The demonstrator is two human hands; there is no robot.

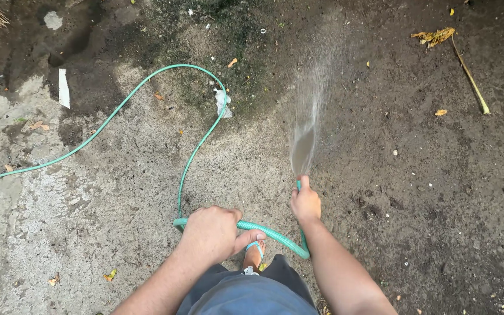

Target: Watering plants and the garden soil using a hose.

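Observation:
A green garden hose (191, 157) snakes across the wet ground from the left edge and loops back toward me. My left hand (212, 232) is closed around the hose low in the view. My right hand (305, 201) grips the hose end, thumb pressed over the opening. A fan of water spray (307, 116) shoots forward from it onto the dark soil. My foot in a sandal (253, 256) shows between my arms, just behind the hose loop.
Pale wet concrete (88, 204) lies to the left, dark soil (427, 175) to the right. A dried leaf with a long stalk (465, 64) lies at upper right. A white scrap (64, 87) and crumpled litter (223, 102) sit near the hose.

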